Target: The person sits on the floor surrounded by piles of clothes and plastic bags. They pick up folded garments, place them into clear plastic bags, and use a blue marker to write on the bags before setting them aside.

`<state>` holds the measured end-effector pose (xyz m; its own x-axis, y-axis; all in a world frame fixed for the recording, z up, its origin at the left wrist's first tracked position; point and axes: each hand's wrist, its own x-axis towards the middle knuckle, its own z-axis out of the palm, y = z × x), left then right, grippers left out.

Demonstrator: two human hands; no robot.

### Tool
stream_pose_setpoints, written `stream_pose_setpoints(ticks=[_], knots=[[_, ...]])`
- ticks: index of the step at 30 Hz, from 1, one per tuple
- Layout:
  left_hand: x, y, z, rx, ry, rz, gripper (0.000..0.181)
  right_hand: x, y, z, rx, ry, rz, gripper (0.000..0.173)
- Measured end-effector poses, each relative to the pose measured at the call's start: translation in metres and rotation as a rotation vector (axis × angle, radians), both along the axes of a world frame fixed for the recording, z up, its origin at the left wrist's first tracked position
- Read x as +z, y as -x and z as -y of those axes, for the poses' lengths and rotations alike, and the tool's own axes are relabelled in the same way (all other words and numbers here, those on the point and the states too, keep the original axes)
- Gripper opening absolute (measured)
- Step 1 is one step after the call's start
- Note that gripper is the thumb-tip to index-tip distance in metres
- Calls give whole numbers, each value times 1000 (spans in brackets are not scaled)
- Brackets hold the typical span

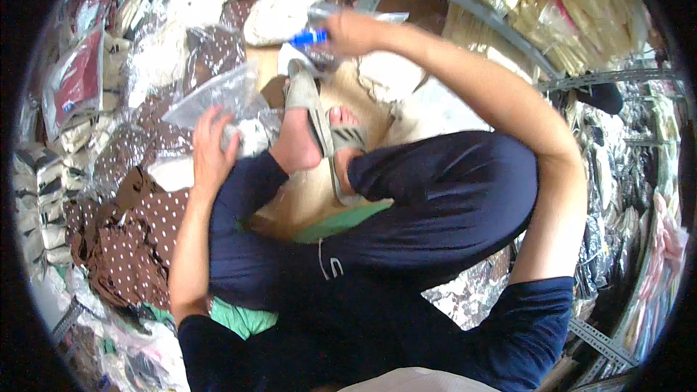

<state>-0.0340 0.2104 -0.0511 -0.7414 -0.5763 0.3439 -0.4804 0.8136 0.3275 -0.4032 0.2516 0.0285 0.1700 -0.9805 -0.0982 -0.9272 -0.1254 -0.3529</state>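
Observation:
My left hand (213, 147) has its fingers spread, at the near edge of a clear plastic bag (223, 92) and over a white item with dark marks (253, 135); no grip on either shows. At the top centre my right hand (348, 32) is blurred. A blue object (309, 38) sticks out from its fingers, its kind unclear. A greyish, shiny thing (325, 10) lies just beyond that hand. Near it are a small white piece (291, 59) and a cream cloth bundle (280, 15). My sandalled feet (313, 120) rest between the hands.
Brown polka-dot fabric (133, 234) lies heaped on the left, with plastic-wrapped garments (76, 79) beyond. A metal shelf frame (490, 16) with bagged goods runs along the upper right. More packed clothing (621, 196) lines the right side. A white cloth (389, 76) lies beyond my right knee.

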Motion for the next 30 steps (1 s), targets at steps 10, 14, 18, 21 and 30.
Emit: stream_pose_setpoints(ticks=[10,14,18,21,30], knots=[[-12,0,20,43,-323,-105,43,-51,30,-75,-36,-531,-151,47],[-10,-7,12,3,-421,-113,43,-52,33,-67,-64,-560,-299,33],[-8,3,10,-29,-510,-98,45,-77,48,-74,21,-431,-280,14],[-12,-4,11,-13,-528,-87,44,-57,33,-59,79,-378,-96,8],[-12,12,9,-36,-522,-70,44,-89,61,-64,113,-386,-264,17]])
